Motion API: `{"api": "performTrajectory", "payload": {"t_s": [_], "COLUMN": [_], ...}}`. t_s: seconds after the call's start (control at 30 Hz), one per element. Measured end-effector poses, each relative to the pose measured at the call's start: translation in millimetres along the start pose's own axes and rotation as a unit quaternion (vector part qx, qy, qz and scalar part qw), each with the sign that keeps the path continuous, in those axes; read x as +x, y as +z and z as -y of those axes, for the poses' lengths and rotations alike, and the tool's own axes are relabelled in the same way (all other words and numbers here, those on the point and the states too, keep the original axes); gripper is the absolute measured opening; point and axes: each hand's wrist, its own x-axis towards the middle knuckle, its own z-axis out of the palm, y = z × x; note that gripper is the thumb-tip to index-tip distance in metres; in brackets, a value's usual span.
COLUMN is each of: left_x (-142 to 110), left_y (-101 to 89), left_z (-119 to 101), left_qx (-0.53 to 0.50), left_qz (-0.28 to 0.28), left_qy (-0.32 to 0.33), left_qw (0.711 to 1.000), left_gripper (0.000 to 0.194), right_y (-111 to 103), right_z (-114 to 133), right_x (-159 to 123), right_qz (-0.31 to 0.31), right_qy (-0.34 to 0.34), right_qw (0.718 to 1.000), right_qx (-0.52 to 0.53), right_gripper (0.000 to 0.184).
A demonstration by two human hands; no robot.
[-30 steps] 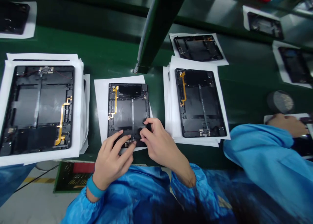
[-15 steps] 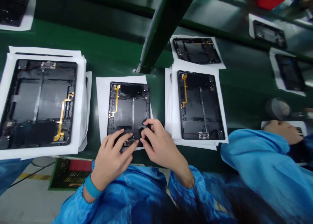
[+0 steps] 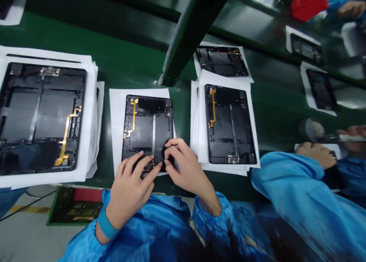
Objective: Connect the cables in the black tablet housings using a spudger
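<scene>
Both hands meet at the near edge of the middle tablet shell [image 3: 147, 130]: left hand [image 3: 130, 187] lies flat, fingers spread on it, while right hand [image 3: 185, 170] pinches a small black part [image 3: 166, 152]. Shell rests on white paper [image 3: 117, 121], worktop [image 3: 128, 69] beneath.

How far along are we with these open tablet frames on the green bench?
In hand: both the left hand and the right hand press at the bottom edge of the middle black tablet frame on white paper. Similar frames lie left and right; I cannot tell which are finished.
</scene>
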Motion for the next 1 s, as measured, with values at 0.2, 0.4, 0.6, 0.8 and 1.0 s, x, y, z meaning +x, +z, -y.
{"api": "performTrajectory", "payload": {"t_s": [0.2, 0.4, 0.6, 0.8, 1.0], "left_x": [1, 3, -3, -4, -3], "left_y": [-0.3, 0.4, 8.6, 10.6, 9.3], "left_z": [-1, -1, -1, -2, -2], "left_qx": [-0.004, 0.000, 0.001, 0.000, 0.004], "left_qz": [0.002, 0.008, 0.007, 0.006, 0.005], "left_qy": [-0.018, -0.020, -0.021, -0.024, -0.027], "left_qw": [1.000, 1.000, 1.000, 1.000, 1.000], "left_gripper": [0.046, 0.045, 0.050, 0.049, 0.049], "right_y": [6, 11, 18, 24, 26], "right_z": [-6, -4, -6, -6, -5], "right_x": [-2, -6, -19, -30, -31], "right_qz": [-0.058, -0.098, -0.123, -0.115, -0.132], "right_qy": [0.056, 0.052, -0.062, -0.076, -0.075], "right_qw": [0.989, 0.986, 0.990, 0.989, 0.987], "right_qx": [0.127, 0.124, -0.004, -0.047, -0.061], "right_gripper": [0.030, 0.022, 0.037, 0.048, 0.037]}}
